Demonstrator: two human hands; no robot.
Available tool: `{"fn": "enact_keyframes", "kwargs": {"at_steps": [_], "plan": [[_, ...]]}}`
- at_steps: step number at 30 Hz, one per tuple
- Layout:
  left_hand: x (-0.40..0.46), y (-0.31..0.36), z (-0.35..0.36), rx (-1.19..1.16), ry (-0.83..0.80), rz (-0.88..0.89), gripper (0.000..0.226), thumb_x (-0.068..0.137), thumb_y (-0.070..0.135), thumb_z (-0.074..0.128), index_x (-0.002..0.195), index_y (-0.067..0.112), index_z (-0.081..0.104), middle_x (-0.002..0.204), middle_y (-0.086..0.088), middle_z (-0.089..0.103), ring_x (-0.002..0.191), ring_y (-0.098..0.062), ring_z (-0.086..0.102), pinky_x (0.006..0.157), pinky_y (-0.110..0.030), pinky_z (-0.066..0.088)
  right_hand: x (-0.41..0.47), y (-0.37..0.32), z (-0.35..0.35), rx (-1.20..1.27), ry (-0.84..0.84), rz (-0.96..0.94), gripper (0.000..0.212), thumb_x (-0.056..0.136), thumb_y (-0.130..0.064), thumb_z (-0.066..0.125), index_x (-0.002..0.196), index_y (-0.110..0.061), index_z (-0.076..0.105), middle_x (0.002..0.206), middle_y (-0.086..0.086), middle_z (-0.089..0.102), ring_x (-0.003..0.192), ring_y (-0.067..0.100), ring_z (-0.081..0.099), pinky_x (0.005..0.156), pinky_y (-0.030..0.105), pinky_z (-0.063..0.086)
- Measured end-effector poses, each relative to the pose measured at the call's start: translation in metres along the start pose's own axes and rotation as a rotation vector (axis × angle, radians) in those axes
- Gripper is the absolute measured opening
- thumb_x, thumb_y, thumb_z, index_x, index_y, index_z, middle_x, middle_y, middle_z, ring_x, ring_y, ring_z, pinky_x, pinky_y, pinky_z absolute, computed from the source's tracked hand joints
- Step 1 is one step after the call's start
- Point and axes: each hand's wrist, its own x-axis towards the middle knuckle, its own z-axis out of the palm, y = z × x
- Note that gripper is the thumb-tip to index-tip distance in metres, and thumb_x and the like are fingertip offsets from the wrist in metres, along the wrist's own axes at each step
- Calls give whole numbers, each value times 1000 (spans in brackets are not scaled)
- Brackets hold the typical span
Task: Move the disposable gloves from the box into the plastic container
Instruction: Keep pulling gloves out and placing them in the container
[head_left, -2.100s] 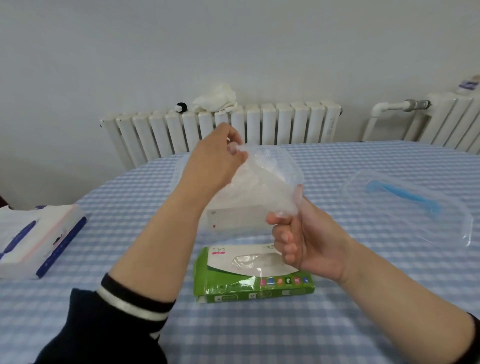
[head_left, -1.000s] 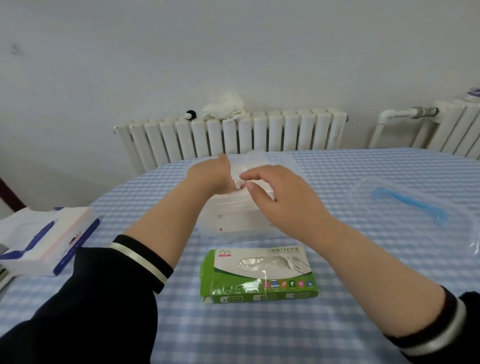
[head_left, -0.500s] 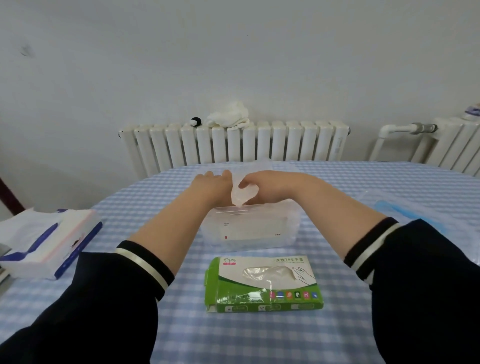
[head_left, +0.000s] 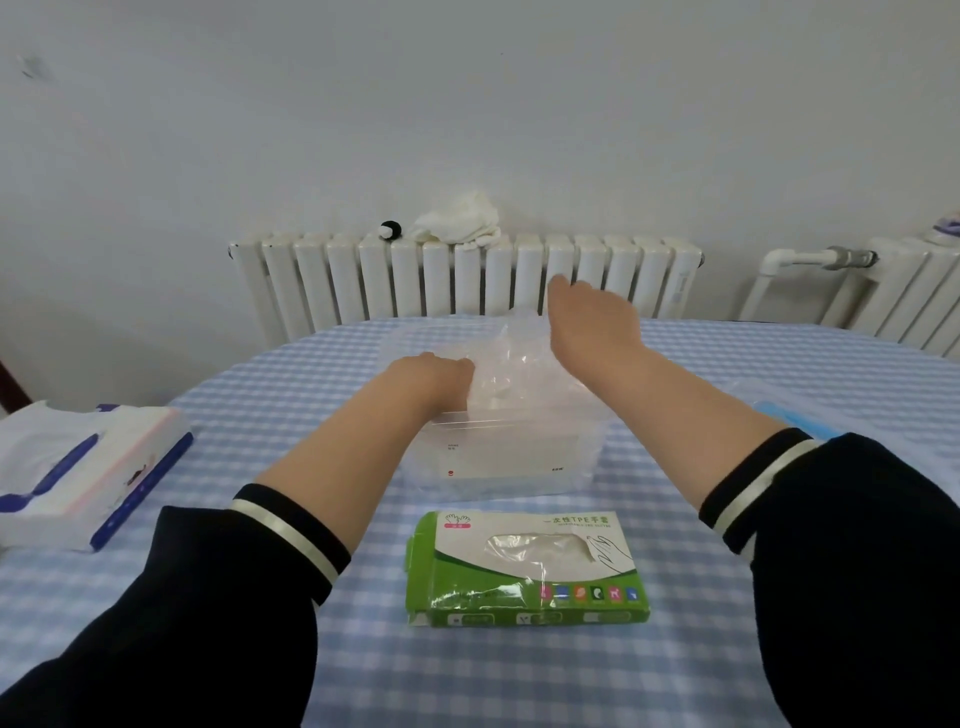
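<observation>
Two hands over container (head_left: 498, 457): left hand (head_left: 441, 371) pressing gloves (head_left: 511, 371) down, fingers hidden; right hand (head_left: 592, 317) raised, fingers hidden too.

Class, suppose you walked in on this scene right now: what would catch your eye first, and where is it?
Mid-table, both hands are at the clear plastic container: the left hand pushes into a crumpled wad of disposable gloves, and the right hand hovers just above. Nearer the viewer lies the green glove box, and a white radiator lines the wall behind.
</observation>
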Motion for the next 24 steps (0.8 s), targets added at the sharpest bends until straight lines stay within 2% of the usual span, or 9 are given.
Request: {"fn": "enact_keyframes", "kwargs": {"at_steps": [2, 5, 7, 10, 12, 15, 18, 21, 24], "plan": [[0, 0, 1, -9, 3, 12, 31, 94, 21, 47, 123, 12, 43, 118, -12, 55, 108, -29, 52, 79, -34, 40, -2, -5, -9, 386, 28, -23, 5, 94, -12, 48, 98, -13, 50, 76, 0, 55, 62, 17, 52, 50, 29, 37], [0, 1, 0, -13, 8, 0, 37, 94, 28, 49, 128, 13, 43, 121, -10, 55, 111, -29, 51, 85, -37, 44, -8, -16, -19, 1001, -357, -104, 11, 94, -25, 59, 88, -16, 62, 82, -1, 70, 76, 13, 67, 67, 28, 54], [-1, 3, 0, -11, 24, -2, 39, 97, 31, 45, 132, 14, 43, 124, -9, 56, 114, -28, 50, 89, -36, 43, -8, -18, -9, 741, -594, -246, 12, 91, -25, 63, 97, -17, 70, 101, -2, 72, 97, 16, 67, 86, 30, 53], [-3, 3, -1, 11, 33, -14, 35, 100, 29, 42, 131, 13, 44, 126, -10, 54, 115, -27, 51, 81, -32, 38, -7, -16, 12, 294, -722, -301, 33, 96, -18, 56, 128, -23, 58, 134, -3, 56, 116, 17, 53, 96, 27, 38], [-5, 4, -3, 5, 7, -42, 31, 100, 24, 41, 129, 13, 46, 124, -10, 54, 106, -25, 52, 78, -31, 36, -8, -15, 16, 312, -846, -210, 38, 99, -18, 52, 136, -23, 49, 135, 1, 50, 110, 17, 47, 94, 27, 33], [-3, 6, -3, -42, -20, -97, 23, 103, 23, 35, 117, 13, 50, 112, -5, 50, 95, -21, 44, 79, -29, 32, -7, -15, 20, 432, -975, -5, 26, 99, -38, 49, 125, -32, 52, 118, -2, 49, 103, 19, 46, 99, 32, 34], [-4, 6, -6, 64, -43, -38, 24, 104, 31, 35, 118, 15, 48, 118, -12, 48, 100, -23, 42, 87, -32, 33, -5, -16, 25, 292, -1002, -107, 34, 99, -41, 47, 132, -35, 49, 124, -6, 49, 109, 20, 49, 104, 35, 34], [-5, 5, -9, -49, -116, -121, 45, 103, 36, 39, 141, 12, 44, 143, -11, 45, 126, -28, 45, 103, -34, 34, -7, -18, 20, 210, -1072, -194, 36, 104, -29, 39, 140, -29, 42, 128, 1, 50, 108, 21, 47, 94, 33, 35], [-9, 6, -11, -185, -168, -231, 50, 102, 39, 45, 143, 11, 42, 145, -10, 44, 132, -28, 42, 104, -35, 34, -10, -18, 11, 85, -1117, -276, 40, 105, -25, 36, 146, -23, 33, 140, 4, 45, 109, 22, 44, 89, 33, 33]]}}
